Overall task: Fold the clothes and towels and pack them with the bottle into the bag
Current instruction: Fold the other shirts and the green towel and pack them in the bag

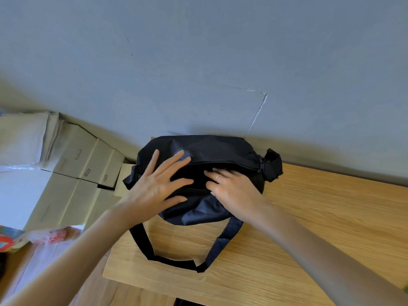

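Note:
A black duffel bag lies on the wooden table against the grey wall, its top zipper partly open. One carry strap loops toward me across the table. My left hand lies flat with spread fingers on the bag's left top, over the opening. My right hand, wearing a ring, rests on the near side of the opening with its fingertips at the zipper edge. No clothes, towels or bottle are in view.
Cardboard boxes stand stacked on the floor to the left of the table, with pale folded fabric on top of some. A colourful plastic bag lies lower left. The table's left edge runs just beside the bag.

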The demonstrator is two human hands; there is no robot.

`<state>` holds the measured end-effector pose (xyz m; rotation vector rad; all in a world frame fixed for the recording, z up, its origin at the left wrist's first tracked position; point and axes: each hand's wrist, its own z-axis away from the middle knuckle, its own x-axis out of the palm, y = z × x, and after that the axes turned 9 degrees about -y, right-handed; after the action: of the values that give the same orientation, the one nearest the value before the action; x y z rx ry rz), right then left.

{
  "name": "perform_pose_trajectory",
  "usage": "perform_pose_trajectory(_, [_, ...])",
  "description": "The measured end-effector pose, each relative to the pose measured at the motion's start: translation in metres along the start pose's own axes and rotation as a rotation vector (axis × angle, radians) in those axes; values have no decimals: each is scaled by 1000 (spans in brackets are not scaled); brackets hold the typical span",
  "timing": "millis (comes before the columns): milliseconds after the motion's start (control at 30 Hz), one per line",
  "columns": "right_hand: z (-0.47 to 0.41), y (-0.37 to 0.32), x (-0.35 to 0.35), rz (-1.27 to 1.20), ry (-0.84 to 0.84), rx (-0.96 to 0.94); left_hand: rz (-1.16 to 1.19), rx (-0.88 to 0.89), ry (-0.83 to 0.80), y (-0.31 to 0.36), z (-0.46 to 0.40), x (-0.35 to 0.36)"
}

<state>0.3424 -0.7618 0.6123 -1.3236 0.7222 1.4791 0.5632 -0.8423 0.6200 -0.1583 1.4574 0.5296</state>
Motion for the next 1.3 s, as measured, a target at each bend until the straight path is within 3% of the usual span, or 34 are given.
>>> perform_pose_trajectory(133, [15, -3, 6, 32, 165, 39, -77, -99, -23, 16, -27, 7])
perform_pose_trajectory(233, [23, -6, 4, 52, 225, 37, 34, -177, -110, 19, -45, 7])
perform_pose_trajectory(400, [39, -4, 9, 80, 208, 43, 31, -193, -211, 21, -56, 3])
perform_pose_trajectory(633, [62, 2, 2, 145, 134, 170, 50, -221, -181, 27, -44, -7])
perform_pose_trajectory(767, [70, 13, -4, 98, 123, 282, 52, -297, -210, 32, -51, -25])
perform_pose_trajectory(1000, [64, 14, -13, 17, 126, 281, -8, -310, -349, 30, -65, -38])
perform_pose_trajectory(1300, [98, 16, -30, -18, 184, 259, 67, -81, -93, 61, -63, -57])
